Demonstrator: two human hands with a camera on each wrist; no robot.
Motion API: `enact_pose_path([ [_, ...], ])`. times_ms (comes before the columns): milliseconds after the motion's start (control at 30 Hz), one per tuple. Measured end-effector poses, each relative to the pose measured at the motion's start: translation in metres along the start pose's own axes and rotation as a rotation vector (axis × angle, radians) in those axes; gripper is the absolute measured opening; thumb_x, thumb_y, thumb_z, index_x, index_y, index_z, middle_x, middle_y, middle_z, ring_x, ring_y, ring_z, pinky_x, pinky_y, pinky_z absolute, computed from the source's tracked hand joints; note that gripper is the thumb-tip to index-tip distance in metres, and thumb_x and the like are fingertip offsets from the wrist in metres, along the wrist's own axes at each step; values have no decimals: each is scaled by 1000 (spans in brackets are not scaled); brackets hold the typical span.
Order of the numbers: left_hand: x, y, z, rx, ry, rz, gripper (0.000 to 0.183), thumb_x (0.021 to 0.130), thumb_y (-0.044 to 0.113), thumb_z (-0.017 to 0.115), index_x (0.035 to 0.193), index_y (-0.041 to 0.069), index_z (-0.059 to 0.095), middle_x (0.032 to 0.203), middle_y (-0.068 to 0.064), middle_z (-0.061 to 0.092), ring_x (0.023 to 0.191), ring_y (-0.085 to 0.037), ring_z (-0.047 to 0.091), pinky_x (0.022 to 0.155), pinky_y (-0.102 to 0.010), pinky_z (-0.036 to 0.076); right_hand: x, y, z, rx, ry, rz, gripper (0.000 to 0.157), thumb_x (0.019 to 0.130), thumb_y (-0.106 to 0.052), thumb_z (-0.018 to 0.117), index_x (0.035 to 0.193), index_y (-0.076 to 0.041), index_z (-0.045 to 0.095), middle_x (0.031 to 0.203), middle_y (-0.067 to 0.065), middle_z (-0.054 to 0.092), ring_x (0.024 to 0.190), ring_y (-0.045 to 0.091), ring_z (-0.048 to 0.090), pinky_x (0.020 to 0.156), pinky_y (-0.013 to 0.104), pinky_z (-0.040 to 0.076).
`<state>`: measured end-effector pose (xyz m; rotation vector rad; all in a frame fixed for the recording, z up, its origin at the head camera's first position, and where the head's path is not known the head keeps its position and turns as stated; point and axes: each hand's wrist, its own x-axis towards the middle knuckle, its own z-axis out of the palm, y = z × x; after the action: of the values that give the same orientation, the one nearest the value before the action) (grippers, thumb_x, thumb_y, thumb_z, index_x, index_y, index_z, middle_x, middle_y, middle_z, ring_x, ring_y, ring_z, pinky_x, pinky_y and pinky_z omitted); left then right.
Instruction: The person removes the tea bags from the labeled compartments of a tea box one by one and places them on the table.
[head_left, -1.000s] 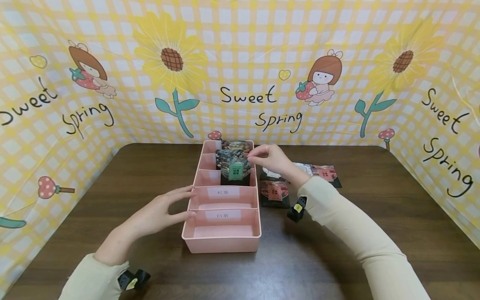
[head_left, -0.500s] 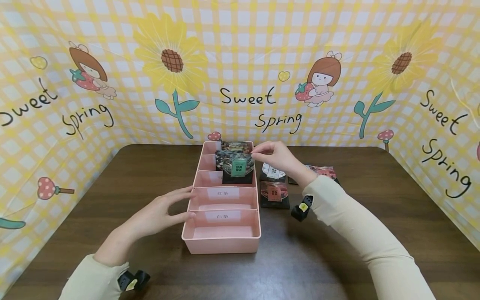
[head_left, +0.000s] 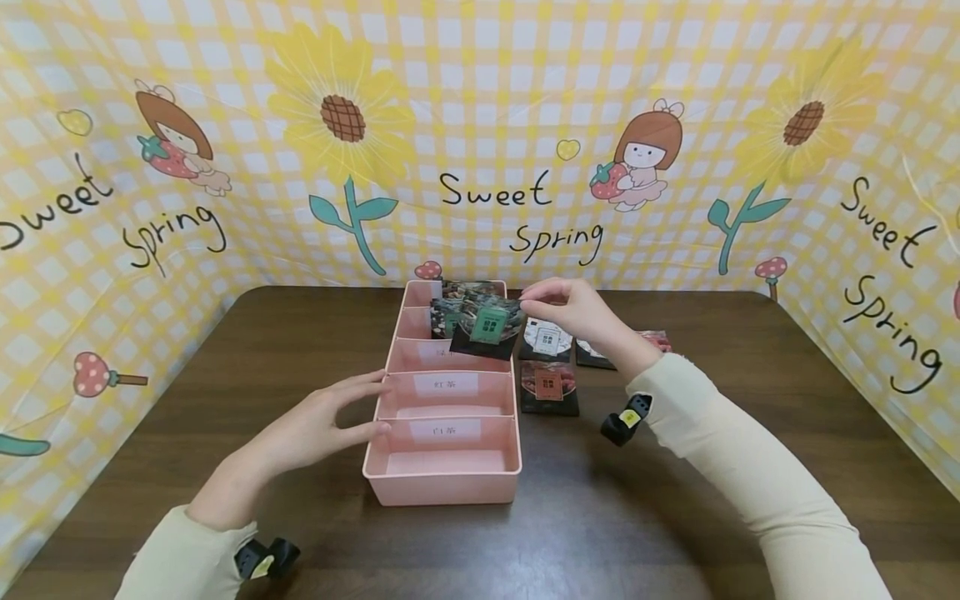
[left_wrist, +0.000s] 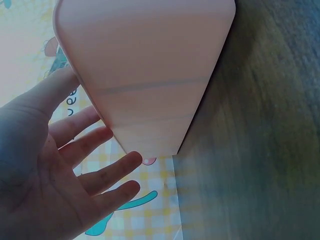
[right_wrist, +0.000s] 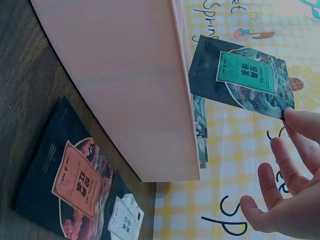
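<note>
My right hand pinches a green-labelled tea sachet by one top corner between thumb and index finger. In the right wrist view this sachet, printed "GREEN TEA", hangs tilted at the right rim of a pink divided box, mostly above the rim. Other fingers of that hand are spread and loosely bent. At the box's left side, my left hand touches the rim with extended fingertips and thumb. Dark sachets stand in the rear compartments, partly hidden behind the held one.
Right of the box lie a red-labelled sachet and a white-labelled one. More sachets lie beyond, partly covered by the right hand and forearm. Paper labels mark the box's compartments. A checked yellow cloth hangs behind the wooden table.
My right hand has moved to the right and slightly up, drawing the green-labelled sachet with it. The sachet now tilts and overlaps the box's right rim. My left hand has stayed put.
</note>
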<state>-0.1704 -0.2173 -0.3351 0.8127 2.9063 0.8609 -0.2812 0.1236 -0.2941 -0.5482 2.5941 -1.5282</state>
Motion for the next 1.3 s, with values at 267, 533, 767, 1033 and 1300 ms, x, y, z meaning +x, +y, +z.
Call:
enact_pose_path([
  [267, 0, 0, -1, 8, -4, 4, 52, 85, 36, 66, 129, 10, 56, 143, -14, 45, 131, -35, 43, 102, -52, 38, -5, -1, -9, 31, -6, 9, 27, 91, -21, 62, 108, -1, 66, 124, 11, 59, 111, 23, 56, 93, 38, 49],
  [533, 0, 0, -1, 5, -4, 4, 52, 86, 36, 66, 129, 10, 56, 143, -14, 45, 131, -34, 43, 102, -52, 38, -10, -2, -14, 29, 0, 0, 27, 90, -21, 62, 108, 0, 66, 124, 12, 59, 115, 23, 55, 95, 39, 48],
  [767, 0, 0, 0, 6, 3, 4, 52, 85, 36, 67, 128, 10, 56, 143, -14, 45, 130, -34, 44, 102, -52, 39, -16, -1, -18, 26, 5, -15, 27, 90, -19, 62, 107, 2, 66, 123, 13, 59, 113, 23, 56, 93, 37, 49],
  [1033, -1, 1, -1, 6, 4, 4, 52, 85, 37, 66, 128, 10, 56, 143, -14, 45, 130, -34, 44, 101, -52, 39, -22, 2, -25, 11, 12, 4, 28, 91, -20, 61, 108, 1, 65, 125, 13, 58, 113, 22, 55, 96, 39, 48],
  [1300, -1, 2, -1, 0, 3, 7, 51, 85, 36, 66, 128, 10, 56, 143, -14, 45, 131, -34, 44, 101, -52, 39, -29, 7, -33, 10, 26, -3, 29, 91, -21, 62, 108, 2, 65, 125, 14, 57, 119, 23, 52, 98, 38, 46],
])
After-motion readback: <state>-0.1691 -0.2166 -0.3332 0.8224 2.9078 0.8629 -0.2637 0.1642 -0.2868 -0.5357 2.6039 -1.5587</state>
